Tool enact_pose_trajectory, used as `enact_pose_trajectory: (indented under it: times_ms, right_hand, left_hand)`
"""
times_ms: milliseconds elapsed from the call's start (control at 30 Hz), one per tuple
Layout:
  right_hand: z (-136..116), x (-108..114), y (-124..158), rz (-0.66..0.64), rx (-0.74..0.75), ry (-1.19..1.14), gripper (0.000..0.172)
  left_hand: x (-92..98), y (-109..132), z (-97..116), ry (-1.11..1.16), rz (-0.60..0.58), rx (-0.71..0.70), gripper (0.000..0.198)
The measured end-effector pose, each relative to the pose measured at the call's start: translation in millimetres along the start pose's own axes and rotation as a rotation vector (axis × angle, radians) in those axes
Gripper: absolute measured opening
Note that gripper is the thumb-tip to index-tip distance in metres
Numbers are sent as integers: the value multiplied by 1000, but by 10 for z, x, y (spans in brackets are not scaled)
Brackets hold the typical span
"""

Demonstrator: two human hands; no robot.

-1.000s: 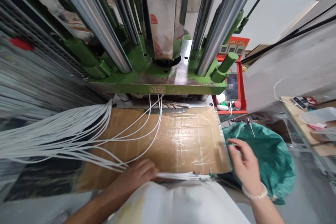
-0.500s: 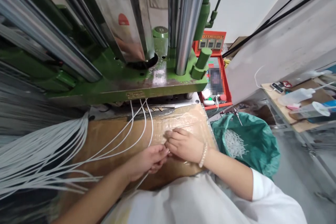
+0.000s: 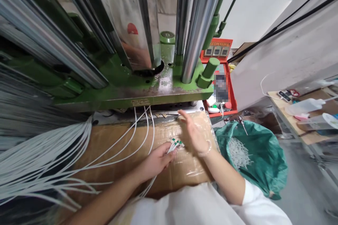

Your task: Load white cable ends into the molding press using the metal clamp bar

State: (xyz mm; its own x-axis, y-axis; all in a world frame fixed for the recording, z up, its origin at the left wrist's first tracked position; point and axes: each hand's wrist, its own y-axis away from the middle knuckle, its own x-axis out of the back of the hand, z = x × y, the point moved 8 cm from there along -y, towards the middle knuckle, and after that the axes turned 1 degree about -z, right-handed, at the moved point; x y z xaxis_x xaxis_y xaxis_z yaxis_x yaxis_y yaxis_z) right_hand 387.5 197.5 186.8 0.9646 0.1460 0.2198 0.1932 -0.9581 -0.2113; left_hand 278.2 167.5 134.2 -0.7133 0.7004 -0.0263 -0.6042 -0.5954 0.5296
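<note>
My left hand (image 3: pixel 158 158) is closed around several white cables. Their ends (image 3: pixel 176 143), with small green parts, stick out past the thumb and fingers, while the other lengths hang down toward my lap. Just to the right, my right hand (image 3: pixel 194 135) is raised over the cardboard (image 3: pixel 118 139), fingers apart and slightly blurred, holding nothing. Beyond both hands, a few white cables (image 3: pixel 146 130) run out from under the green press (image 3: pixel 132 97) and curve left across the cardboard. The cable ends inside the press are hidden.
A thick bundle of white cables (image 3: pixel 60 140) lies at the left. Upright steel columns (image 3: pixel 202 17) rise from the press. On the right are a red control box (image 3: pixel 232 93), a green sack (image 3: pixel 269 158) with white scraps, and a wooden bench (image 3: pixel 280 109) holding bottles.
My right hand has lifted off my left hand and opened, moving up and right. Green-tipped cable ends now show in my left hand. The whole view has shifted slightly.
</note>
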Motion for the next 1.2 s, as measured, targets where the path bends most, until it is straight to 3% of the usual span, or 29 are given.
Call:
enact_pose_trajectory:
  times_ms: [100, 167, 267, 333, 433, 533, 633, 767, 833, 1000, 1200]
  right_hand:
    - [-118, -237, -117, -219, 184, 132, 66]
    - [0, -236, -281, -195, 174, 254, 61]
    - [300, -148, -569, -79, 67, 613, 46]
    - [436, -208, -672, -145, 31, 843, 44]
    - [427, -298, -588, -248, 2, 976, 41]
    - [287, -222, -290, -237, -93, 1006, 33]
    - [342, -47, 49, -221, -359, 722, 28]
    - [675, -102, 336, -157, -746, -242, 33]
    - [790, -181, 341, -76, -796, -543, 39]
    - [859, -203, 256, 44, -662, -588, 43]
    - [774, -162, 241, 20, -589, -571, 23]
  left_hand:
    - [79, -5, 49, 55, 58, -59, 49]
    - [122, 11, 53, 114, 32, -49, 47]
    - [149, 42, 82, 221, -63, -58, 47]
    - [207, 49, 100, 241, -36, -84, 49]
    - [289, 42, 63, 238, 72, -65, 49]
    - [322, 28, 17, 283, 127, -18, 46]
    - [387, -14, 7, 321, 174, -6, 44]
    - [418, -151, -86, 320, 174, 79, 50]
    - [401, -218, -144, 280, 160, 127, 54]
    - [351, -285, -165, 184, 138, 168, 51]
    - [326, -299, -147, 125, 117, 261, 50]
